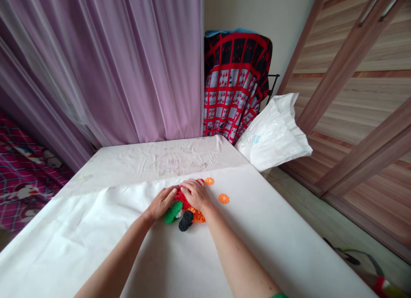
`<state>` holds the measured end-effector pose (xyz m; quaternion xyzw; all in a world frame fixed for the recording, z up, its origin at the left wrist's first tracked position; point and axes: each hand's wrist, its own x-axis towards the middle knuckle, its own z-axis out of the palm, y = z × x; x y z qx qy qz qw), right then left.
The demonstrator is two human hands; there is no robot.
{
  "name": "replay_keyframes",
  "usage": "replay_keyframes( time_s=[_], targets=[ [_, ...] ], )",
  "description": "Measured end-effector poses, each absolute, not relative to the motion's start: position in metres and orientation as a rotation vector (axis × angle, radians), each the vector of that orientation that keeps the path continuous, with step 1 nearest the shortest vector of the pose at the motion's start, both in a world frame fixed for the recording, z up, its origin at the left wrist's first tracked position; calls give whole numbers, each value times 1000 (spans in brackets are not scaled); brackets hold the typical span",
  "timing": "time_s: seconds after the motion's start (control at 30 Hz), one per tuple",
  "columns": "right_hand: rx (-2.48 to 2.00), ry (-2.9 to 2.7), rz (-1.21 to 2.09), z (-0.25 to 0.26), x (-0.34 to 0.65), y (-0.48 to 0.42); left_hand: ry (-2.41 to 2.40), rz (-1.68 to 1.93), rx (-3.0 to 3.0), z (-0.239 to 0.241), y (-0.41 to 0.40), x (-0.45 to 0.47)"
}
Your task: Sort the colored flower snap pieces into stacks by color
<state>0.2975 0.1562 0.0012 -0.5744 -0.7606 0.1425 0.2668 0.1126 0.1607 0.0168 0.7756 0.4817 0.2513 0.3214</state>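
Both my hands rest on a small heap of flat plastic toy pieces in the middle of the table with a white cloth (96, 229). My left hand (161, 202) lies palm down, fingers stretched over the heap's left side. My right hand (196, 192) covers the top of a red piece (181, 198), fingers curved over it. A green piece (173, 213), a black piece (186, 221) and an orange piece (198, 216) stick out below my hands. Two orange rings (224, 198) (209, 181) lie loose just right of my right hand.
A purple curtain (128, 67) hangs behind the table. A red and black patterned cloth (234, 84) drapes over a rack at the far corner, with a white plastic bag (272, 135) beside it. Wooden wardrobe doors (359, 96) stand to the right. A pink bedspread (22, 169) lies left.
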Motion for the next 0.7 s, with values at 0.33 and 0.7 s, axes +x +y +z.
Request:
replay_keyframes(
  time_s=[0.33,0.7],
  targets=[
    [-1703,-2190,364,18,223,73,1890,835,2182,-38,32,66],
    [-1961,-1962,161,7,298,28,1767,480,2423,-27,-56,104]
  ],
)
